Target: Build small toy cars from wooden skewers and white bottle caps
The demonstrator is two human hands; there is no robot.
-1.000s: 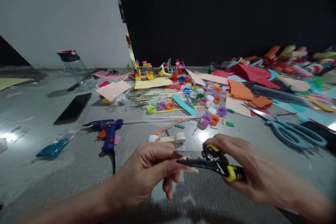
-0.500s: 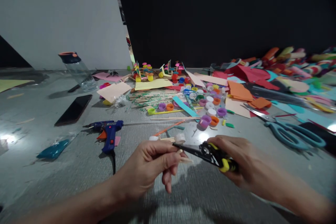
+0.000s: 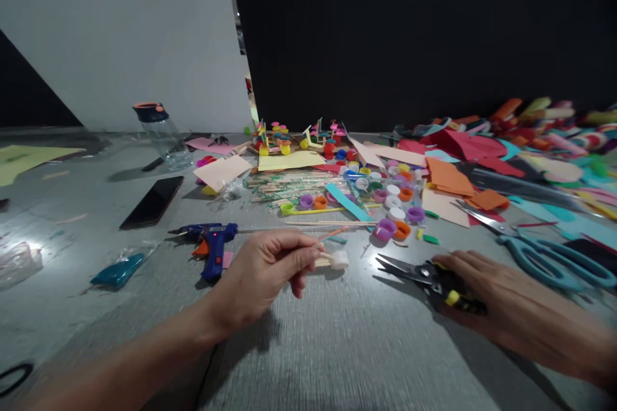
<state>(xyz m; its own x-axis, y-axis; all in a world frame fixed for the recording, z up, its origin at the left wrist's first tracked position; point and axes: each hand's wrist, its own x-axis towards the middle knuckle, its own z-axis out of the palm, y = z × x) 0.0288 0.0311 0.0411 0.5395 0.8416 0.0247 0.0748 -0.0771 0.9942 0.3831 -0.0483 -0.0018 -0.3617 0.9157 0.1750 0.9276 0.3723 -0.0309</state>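
My left hand [image 3: 263, 273] is closed in a pinch above the grey table, its fingertips at a small wooden stick piece with a white cap [image 3: 336, 259] on its end. What the fingers themselves hold is hidden. My right hand [image 3: 486, 298] rests low on the table to the right, wrapped over the yellow-and-black handles of small black cutters [image 3: 424, 275]. The cutters' blades point left and lie open on the table surface.
A blue glue gun [image 3: 212, 239] lies left of my left hand, with a black phone [image 3: 152, 202] and a plastic bottle [image 3: 164, 135] beyond. Coloured bottle caps [image 3: 390, 196], wooden sticks [image 3: 289, 183], paper scraps and big teal scissors [image 3: 544, 247] crowd the far and right side.
My right hand carried the cutters away from my left hand, rightward and down onto the table. My left hand moved forward to the white-capped stick piece.
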